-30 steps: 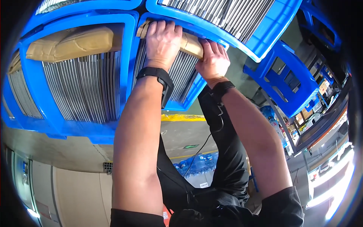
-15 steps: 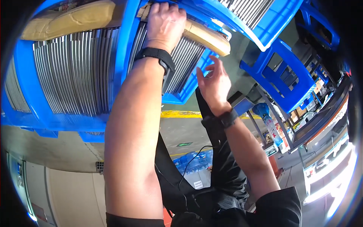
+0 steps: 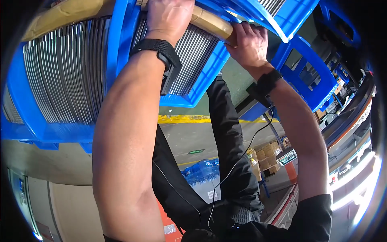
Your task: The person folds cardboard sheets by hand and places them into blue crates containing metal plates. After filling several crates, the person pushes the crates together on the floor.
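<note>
A long brown cardboard roll [image 3: 211, 22] lies across the top of a blue crate [image 3: 193, 101] filled with rows of thin metal plates [image 3: 191, 56]. My left hand [image 3: 171, 18] is over the roll's left part, its fingertips cut off by the upper edge. Around the roll's right end, my right hand [image 3: 250, 44] has its fingers curled, at the crate's far right corner. Each wrist wears a black strap.
Another blue crate of metal plates [image 3: 66, 72] stands at the left under a second brown roll [image 3: 68, 16]. More blue crates, one at the top right [image 3: 294, 20] and one on the right [image 3: 308, 72], stand nearby. A thin cable [image 3: 242, 157] runs past my legs.
My right hand has moved up and right from free air and closed on the roll's right end. My left hand has shifted up and slightly left. The view has tilted a little.
</note>
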`<state>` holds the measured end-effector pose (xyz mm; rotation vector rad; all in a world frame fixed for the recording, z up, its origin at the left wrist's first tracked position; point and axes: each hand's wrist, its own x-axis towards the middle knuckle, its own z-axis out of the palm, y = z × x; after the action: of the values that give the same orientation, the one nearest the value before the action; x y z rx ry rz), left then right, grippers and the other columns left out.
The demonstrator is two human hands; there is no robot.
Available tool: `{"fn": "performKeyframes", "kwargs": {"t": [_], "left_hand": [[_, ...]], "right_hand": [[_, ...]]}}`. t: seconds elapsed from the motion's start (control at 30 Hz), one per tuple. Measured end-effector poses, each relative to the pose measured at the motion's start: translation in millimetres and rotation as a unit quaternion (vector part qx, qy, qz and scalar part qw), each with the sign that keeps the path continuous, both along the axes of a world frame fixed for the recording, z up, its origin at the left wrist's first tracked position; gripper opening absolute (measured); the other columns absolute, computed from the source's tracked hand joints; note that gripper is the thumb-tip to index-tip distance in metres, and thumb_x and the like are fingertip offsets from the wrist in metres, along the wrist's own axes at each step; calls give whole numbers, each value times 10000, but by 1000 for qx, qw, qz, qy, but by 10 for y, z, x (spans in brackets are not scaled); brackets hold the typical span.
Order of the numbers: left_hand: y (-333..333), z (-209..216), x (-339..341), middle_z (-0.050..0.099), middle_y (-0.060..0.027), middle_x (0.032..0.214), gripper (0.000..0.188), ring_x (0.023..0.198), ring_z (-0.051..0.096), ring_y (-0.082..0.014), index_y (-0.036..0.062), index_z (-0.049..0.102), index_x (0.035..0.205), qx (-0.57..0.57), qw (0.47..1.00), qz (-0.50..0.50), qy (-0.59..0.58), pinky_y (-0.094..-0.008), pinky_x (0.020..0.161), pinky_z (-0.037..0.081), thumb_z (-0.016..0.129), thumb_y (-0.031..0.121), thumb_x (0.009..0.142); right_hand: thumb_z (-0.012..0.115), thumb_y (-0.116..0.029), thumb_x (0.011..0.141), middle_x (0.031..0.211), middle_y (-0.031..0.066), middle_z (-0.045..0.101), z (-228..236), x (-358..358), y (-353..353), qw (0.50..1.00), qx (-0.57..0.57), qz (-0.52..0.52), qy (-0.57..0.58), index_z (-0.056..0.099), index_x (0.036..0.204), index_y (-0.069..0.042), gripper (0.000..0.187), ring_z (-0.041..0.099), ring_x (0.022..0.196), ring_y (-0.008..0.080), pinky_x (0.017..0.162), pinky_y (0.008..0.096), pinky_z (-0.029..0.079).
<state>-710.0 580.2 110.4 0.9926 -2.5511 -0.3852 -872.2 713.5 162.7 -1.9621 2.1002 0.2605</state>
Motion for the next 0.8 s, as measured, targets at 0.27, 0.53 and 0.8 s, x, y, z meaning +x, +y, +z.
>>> {"fn": "performKeyframes", "kwargs": {"t": [0.27,0.53,0.8], "left_hand": [[30,70,18,538,-70,706,107,779,526,-245,66,559,688,8,999,22,49,-378,763,402,495,126,751],[132,-77,27,536,-72,739,95,809,512,-248,74,566,712,66,976,68,195,-401,837,388,502,134,748],[106,-50,43,551,-2,746,67,782,530,-187,136,580,729,-42,999,9,-31,-332,776,415,523,172,731]], "right_hand": [[708,-182,590,855,81,556,-28,-46,-38,997,-64,3,35,574,918,-101,364,535,832,277,737,407,396],[698,-157,563,839,101,527,-202,149,76,994,-74,-34,73,556,901,-81,375,512,811,310,716,415,397],[670,-102,538,951,133,564,-77,682,-196,972,-154,-86,-152,508,1096,-37,585,528,915,340,838,459,412]]}}
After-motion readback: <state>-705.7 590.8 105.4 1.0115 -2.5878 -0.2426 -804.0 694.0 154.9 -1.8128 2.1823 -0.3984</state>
